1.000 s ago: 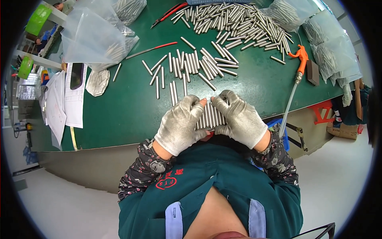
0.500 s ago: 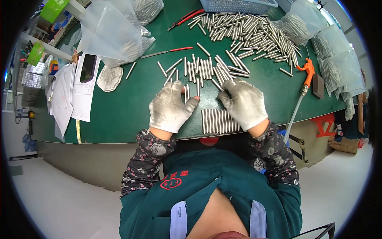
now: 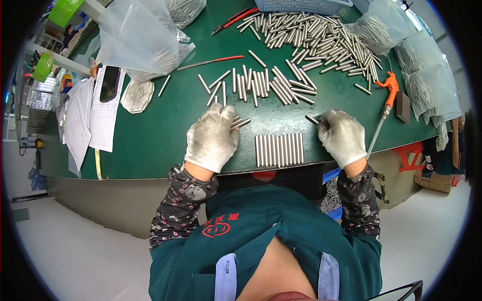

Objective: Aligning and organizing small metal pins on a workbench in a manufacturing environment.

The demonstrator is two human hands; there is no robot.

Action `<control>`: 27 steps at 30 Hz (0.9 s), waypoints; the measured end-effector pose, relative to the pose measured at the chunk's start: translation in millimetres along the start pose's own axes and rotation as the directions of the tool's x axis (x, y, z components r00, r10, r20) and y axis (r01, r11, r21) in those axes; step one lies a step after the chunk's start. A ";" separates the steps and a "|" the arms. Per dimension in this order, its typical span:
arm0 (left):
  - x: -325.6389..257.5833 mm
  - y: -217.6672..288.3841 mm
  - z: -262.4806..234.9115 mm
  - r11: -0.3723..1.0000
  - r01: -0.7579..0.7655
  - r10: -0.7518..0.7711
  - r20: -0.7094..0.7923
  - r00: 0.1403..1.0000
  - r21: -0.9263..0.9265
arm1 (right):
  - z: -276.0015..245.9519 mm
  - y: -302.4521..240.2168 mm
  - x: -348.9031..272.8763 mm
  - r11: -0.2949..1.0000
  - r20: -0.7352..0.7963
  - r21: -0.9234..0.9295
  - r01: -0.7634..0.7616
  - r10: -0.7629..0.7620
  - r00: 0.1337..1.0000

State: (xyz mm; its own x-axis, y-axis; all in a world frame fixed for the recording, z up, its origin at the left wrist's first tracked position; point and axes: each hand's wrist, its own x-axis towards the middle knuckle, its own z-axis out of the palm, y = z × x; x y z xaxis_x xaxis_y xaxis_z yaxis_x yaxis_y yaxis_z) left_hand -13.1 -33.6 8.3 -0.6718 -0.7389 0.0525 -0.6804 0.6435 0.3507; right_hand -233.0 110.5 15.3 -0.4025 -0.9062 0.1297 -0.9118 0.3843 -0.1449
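My left hand (image 3: 212, 138), in a worn white glove, is closed on a few short steel pins (image 3: 242, 123) that stick out by its thumb side. To the right, my gloved right hand (image 3: 342, 138) grips one steel pin (image 3: 312, 119), its end pointing up and left. Between the hands, near the table's front edge, lies a tight row of steel pins (image 3: 279, 150) side by side. Beyond them is a loose group of pins (image 3: 253, 85), some upright in line and others slanted. How the fingertips sit is partly hidden.
A big heap of pins (image 3: 316, 42) lies at the back, before a blue basket (image 3: 304, 5). Bags of pins (image 3: 424, 75) and an orange air gun (image 3: 389, 90) are on the right. Red-handled pliers (image 3: 236, 20), a file (image 3: 211, 62), papers (image 3: 103, 125) and a phone (image 3: 110, 84) lie further left.
My right hand has moved right, away from the loose group, and now carries a pin. My left hand has drawn slightly left; its pins have turned from upright to slanted.
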 end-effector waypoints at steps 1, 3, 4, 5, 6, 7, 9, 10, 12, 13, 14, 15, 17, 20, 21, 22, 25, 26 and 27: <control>-3.3 -2.5 -2.2 0.999 -0.045 0.045 0.007 0.999 -0.018 | -2.4 4.3 -4.5 1.000 -0.002 -0.002 0.000 0.000 1.000; -10.3 -4.8 -6.9 0.996 -0.079 0.081 0.052 0.995 -0.047 | -5.2 9.3 -12.9 1.000 -0.002 -0.004 -0.002 0.002 1.000; -12.9 -7.7 -7.2 0.996 -0.080 0.082 0.054 0.995 -0.049 | -6.2 11.0 -17.0 1.000 -0.019 -0.014 0.008 -0.008 1.000; -15.2 -11.5 -6.8 0.989 -0.135 0.138 0.043 0.990 -0.065 | -7.1 11.9 -20.1 1.000 -0.037 -0.025 0.016 -0.017 0.999; -16.3 -14.8 -6.9 0.979 -0.189 0.192 0.032 0.981 -0.080 | -7.8 12.5 -21.5 1.000 -0.035 -0.025 0.012 -0.013 0.999; -17.1 -17.0 -7.4 0.967 -0.230 0.235 0.030 0.972 -0.113 | -8.9 13.2 -23.1 0.999 -0.038 0.008 0.053 -0.052 0.998; -16.9 -19.3 -9.6 0.942 -0.304 0.311 0.030 0.950 -0.142 | -9.1 13.5 -26.6 0.991 -0.059 0.069 0.119 -0.115 0.992; -16.2 -19.5 -10.6 0.912 -0.373 0.382 0.025 0.924 -0.169 | -7.1 10.1 -27.5 0.985 -0.076 0.096 0.145 -0.138 0.988; -16.2 -17.4 -8.7 0.878 -0.438 0.450 0.019 0.893 -0.195 | -3.4 -0.9 -27.5 0.968 -0.104 0.107 0.228 -0.218 0.971; -15.3 -15.9 -5.6 0.835 -0.506 0.511 -0.035 0.859 -0.217 | -0.5 -6.3 -27.8 0.957 -0.098 0.143 0.252 -0.240 0.966; -14.6 -13.9 -2.3 0.787 -0.570 0.566 -0.091 0.819 -0.235 | 1.7 -9.2 -29.0 0.945 -0.093 0.178 0.275 -0.262 0.960; -14.4 -12.2 0.9 0.761 -0.580 0.582 -0.089 0.808 -0.291 | 4.5 -10.9 -30.3 0.947 -0.095 0.172 0.270 -0.257 0.962; -15.4 -8.6 4.2 0.756 -0.582 0.579 -0.110 0.808 -0.299 | 7.2 -13.0 -33.2 0.893 -0.034 0.426 0.145 -0.145 0.989; -20.6 -16.9 7.0 0.765 -0.550 0.554 -0.092 0.827 -0.335 | -4.7 -4.8 -31.0 0.831 0.040 0.554 0.053 -0.090 0.995; -23.9 -12.8 -0.6 0.814 -0.459 0.473 -0.053 0.880 -0.356 | -6.5 2.6 -31.4 0.852 0.054 0.504 0.142 -0.195 0.979; -26.0 -10.8 -4.6 0.855 -0.361 0.385 -0.012 0.923 -0.373 | -9.4 2.5 -31.7 0.851 0.055 0.505 0.142 -0.196 0.979; -25.7 -11.0 -2.7 0.896 -0.385 0.410 0.081 0.908 -0.220 | -16.4 -5.8 -31.8 0.925 0.218 0.277 0.259 -0.323 0.921; -26.2 -7.1 -1.9 0.920 -0.363 0.381 0.126 0.916 -0.146 | -14.1 -7.2 -31.2 0.922 0.218 0.283 0.263 -0.329 0.919; -23.0 -2.5 -2.9 0.917 -0.384 0.396 0.125 0.910 -0.112 | -10.8 -7.0 -29.6 0.929 0.218 0.264 0.260 -0.320 0.922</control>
State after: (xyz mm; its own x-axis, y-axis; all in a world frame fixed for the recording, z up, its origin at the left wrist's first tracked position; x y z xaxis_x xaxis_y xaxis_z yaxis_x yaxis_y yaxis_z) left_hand 4.9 -18.8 8.9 -0.9173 -0.3922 0.0696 -0.3331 0.8512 0.4056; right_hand -215.6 136.5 23.1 -0.0617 -0.9969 -0.0478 -0.9298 0.0748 -0.3603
